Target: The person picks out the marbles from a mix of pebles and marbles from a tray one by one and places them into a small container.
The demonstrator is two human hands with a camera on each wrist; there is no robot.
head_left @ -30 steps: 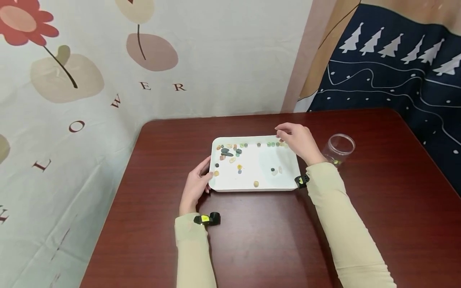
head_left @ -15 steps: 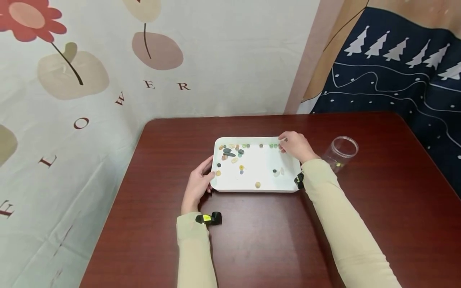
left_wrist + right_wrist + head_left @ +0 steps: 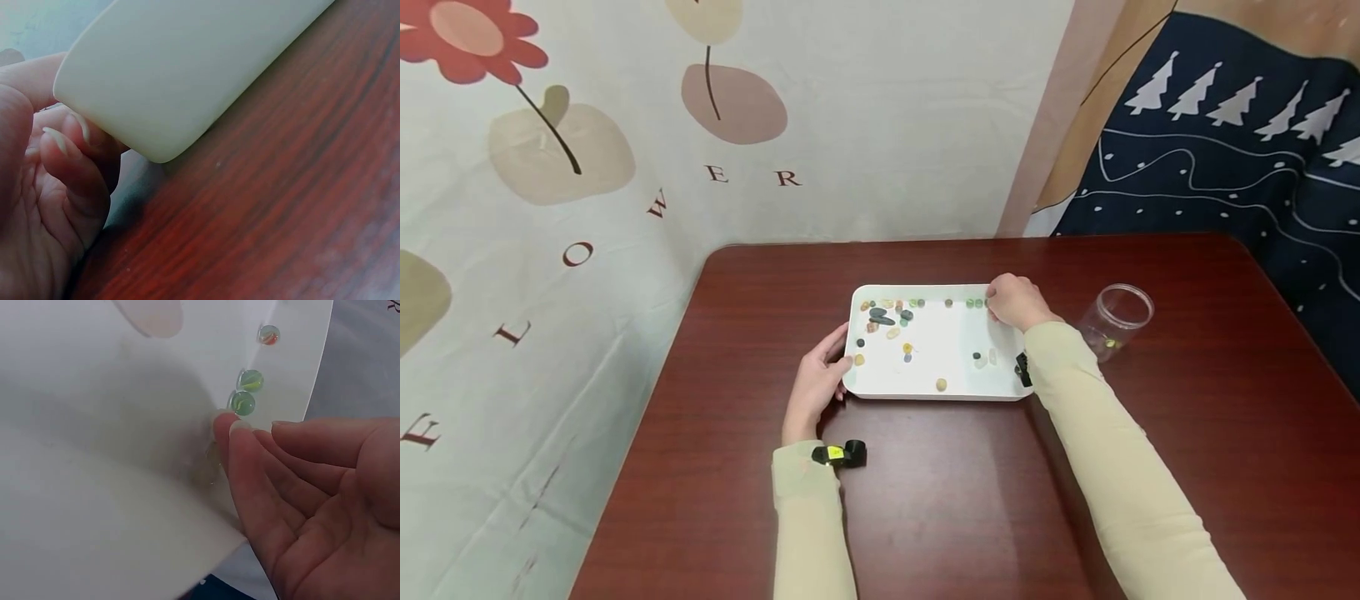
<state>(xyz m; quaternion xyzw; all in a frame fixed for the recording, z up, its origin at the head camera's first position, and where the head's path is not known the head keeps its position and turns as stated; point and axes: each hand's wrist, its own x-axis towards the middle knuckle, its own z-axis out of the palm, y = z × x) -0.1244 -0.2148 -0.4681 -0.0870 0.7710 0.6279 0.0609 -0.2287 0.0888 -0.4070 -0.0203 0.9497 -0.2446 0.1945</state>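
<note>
My left hand (image 3: 815,379) grips the left edge of a white tray (image 3: 936,342), thumb at the rim. In the left wrist view, fingers (image 3: 75,162) are curled beside the tray's corner (image 3: 156,137). At the tray's back right corner is my right hand (image 3: 1019,303). The right wrist view shows its fingertips beside a green glass marble (image 3: 242,403), with the thumb apart and nothing visibly held. Another green marble (image 3: 251,380) and a red-streaked marble (image 3: 269,335) lie along the tray wall. A pale translucent stone (image 3: 214,455) is partly hidden behind the fingers.
Several stones and marbles lie in the tray, including dark oval stones (image 3: 882,320) at the back left and a tan stone (image 3: 942,384) near the front. A clear jar (image 3: 1118,321) with a yellow-green piece inside stands right of the tray on the brown table (image 3: 940,483).
My right hand has come down from above the tray's back rim to inside its back right corner, its fingers reaching lower. The left hand keeps its grip. The head view has shifted slightly.
</note>
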